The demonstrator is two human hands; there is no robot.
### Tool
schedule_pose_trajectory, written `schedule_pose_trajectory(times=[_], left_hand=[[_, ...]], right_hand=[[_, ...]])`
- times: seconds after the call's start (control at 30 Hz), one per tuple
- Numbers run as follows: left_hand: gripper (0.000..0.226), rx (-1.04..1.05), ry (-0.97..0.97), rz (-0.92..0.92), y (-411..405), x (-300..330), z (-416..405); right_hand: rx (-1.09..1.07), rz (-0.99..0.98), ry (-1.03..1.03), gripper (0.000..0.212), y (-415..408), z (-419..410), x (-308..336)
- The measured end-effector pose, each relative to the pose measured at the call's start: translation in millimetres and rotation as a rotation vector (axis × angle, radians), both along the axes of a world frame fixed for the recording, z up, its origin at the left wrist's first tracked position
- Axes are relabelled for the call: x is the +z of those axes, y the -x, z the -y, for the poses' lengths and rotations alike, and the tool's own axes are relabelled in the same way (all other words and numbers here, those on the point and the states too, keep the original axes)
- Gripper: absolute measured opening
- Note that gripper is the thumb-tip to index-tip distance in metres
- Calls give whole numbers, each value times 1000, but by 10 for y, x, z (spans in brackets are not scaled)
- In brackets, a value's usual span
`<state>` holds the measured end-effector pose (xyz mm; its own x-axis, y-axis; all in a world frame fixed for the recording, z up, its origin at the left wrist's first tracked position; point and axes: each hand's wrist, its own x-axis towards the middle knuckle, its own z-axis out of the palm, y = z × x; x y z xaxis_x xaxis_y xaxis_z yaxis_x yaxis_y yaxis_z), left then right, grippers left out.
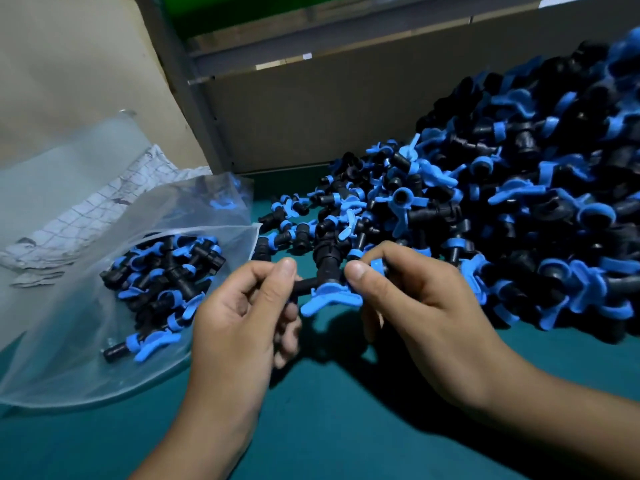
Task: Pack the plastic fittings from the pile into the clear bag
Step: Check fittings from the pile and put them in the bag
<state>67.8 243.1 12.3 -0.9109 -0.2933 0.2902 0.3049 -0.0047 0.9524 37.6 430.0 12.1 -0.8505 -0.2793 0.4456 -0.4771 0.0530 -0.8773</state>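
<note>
Hands gripping fitting, no legible writing

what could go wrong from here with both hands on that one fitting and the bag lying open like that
1. Both the left hand and the right hand grip one fitting, so nothing holds the clear bag; its limp mouth could fold and a dropped fitting may miss.
2. The pile rises steeply beside the right hand; a nudge might slide fittings across the green table.
</note>
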Motion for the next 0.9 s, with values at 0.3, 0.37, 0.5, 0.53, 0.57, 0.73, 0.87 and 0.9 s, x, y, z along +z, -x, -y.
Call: schedule_pose_trajectory(times=[0.3,0.37,0.5,0.53,0.57,0.73,0.87,0.9], left_hand=[[16,-17,107,-188,62,-17,91],[29,-26,127,-201,75,-34,134],[33,-28,144,-166,87,-65,143],[32,-31,128,-164,90,-66,143],[30,-38,110,-160,93,-62,144],[25,-179,195,-73,65,-4,113],[15,-77,441,-17,-17,45,122],[11,-29,513,-35,-49,75,152]], right_hand=[[-59,-109,-25,9,118,12,-81],[-85,-82,-29,20,133,6,-84],[-118,-56,-24,23,156,6,-106],[-122,-57,-16,22,157,3,-108],[-121,-53,-5,21,159,6,-109],[-161,-17,65,7,190,41,-108],[-112,29,119,27,140,40,-68],[-105,24,102,29,118,46,-64]])
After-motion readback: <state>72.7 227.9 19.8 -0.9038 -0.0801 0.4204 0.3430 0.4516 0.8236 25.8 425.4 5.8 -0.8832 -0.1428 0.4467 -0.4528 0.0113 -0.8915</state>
